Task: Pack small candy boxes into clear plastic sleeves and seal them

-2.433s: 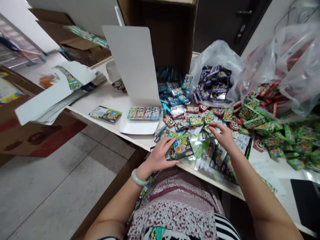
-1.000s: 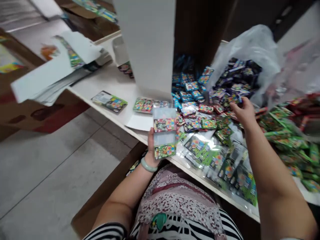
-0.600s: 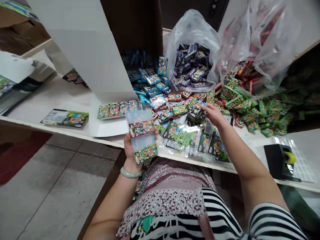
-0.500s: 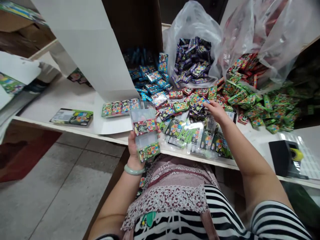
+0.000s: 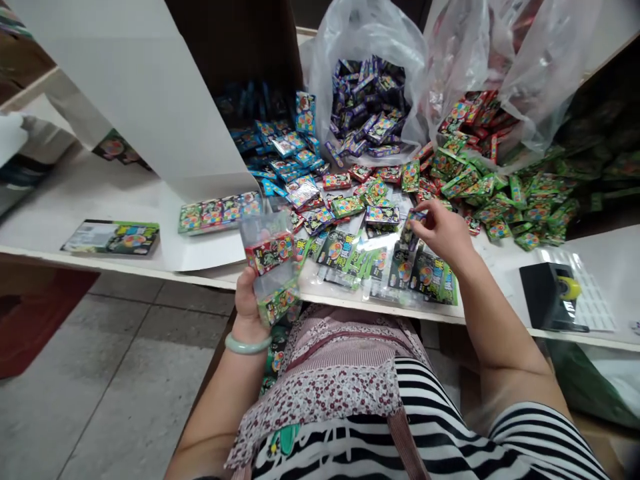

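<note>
Lying close to the front edge of the tabletop, toward its left, is a flat printed pack. Just right of it, a white card flap slants up from a white base, where small packs lie side by side in a row. Next comes the left hand at the front edge, its grip wrapped around a clear tray that carries a red pack above a green pack. Farther back, blue packs form a loose heap, with purple packs in a clear bag to their right. Printed cards in clear sleeves overlap along the front edge. Above them is the right hand, its grip narrow, thumb and fingertips pinching a small pack; the fingers partly cover it, but it looks dark purple. Green packs spread behind and to the right, and a black tape dispenser sits near the front edge.
</note>
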`<state>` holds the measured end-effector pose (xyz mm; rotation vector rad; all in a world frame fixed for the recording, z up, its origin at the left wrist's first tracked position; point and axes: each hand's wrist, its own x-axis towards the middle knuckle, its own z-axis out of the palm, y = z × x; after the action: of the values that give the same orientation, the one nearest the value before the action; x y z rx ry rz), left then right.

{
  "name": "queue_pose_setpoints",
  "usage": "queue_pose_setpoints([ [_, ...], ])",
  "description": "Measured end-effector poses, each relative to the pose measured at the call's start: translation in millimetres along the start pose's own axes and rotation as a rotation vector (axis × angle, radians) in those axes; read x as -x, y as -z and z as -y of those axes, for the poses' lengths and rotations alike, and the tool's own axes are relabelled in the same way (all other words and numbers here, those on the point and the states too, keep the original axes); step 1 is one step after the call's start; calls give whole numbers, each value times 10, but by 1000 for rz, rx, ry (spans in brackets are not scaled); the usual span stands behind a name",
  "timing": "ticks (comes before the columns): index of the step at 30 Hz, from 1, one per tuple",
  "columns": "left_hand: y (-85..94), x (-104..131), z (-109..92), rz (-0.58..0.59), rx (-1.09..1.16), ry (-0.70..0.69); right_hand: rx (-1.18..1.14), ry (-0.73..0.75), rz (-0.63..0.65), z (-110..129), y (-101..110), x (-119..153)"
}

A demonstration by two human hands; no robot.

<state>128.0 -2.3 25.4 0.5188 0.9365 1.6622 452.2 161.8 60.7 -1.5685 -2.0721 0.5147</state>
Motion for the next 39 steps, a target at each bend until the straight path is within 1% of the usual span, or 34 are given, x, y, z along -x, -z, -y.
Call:
queue_pose_setpoints([
  [2,-36,-6,24,-3,-49,-14,320,-20,97,71,39,30],
  [3,-50,-11,43,5,-80,-14,405,-37,152,92,34,23],
  [4,-58,-17,64,20,-114,-16,432,-52,200,95,20,8],
  [6,-46,-26,103,76,-193,-20,325,-73,252,37,5,-15],
  [8,11,-27,126,147,-285,-31,127,-88,219,-102,42,9],
  [10,96,-26,131,186,-379,-43,5,-62,175,-286,123,87],
  [11,135,-29,131,198,-422,-39,-4,-11,191,-381,162,137],
  [12,166,-36,133,210,-460,-30,17,62,235,-472,190,185],
  [14,184,-62,147,252,-518,-21,93,226,367,-625,193,260],
  [15,170,-79,160,292,-542,-26,128,287,425,-685,170,281],
  [17,110,-116,190,397,-602,-55,158,342,481,-771,101,296],
  [19,35,-140,208,501,-702,-95,97,360,476,-799,52,303],
  [21,-31,-145,205,556,-871,-175,-33,381,411,-753,62,340],
  [24,-112,-133,191,562,-1192,-392,-238,468,306,-539,174,458],
  [25,-137,-132,192,573,-1279,-460,-288,517,295,-443,217,500],
  [27,-176,-145,204,619,-1385,-552,-336,619,310,-246,282,564],
  [29,-195,-177,218,664,-1424,-595,-295,696,345,-73,298,586],
  [32,-187,-224,216,723,-1444,-625,-131,760,407,105,249,558],
  [36,-168,-225,201,824,-1458,-669,49,809,454,241,175,508],
  [39,-158,-204,216,839,-1459,-637,161,817,454,316,156,489],
])
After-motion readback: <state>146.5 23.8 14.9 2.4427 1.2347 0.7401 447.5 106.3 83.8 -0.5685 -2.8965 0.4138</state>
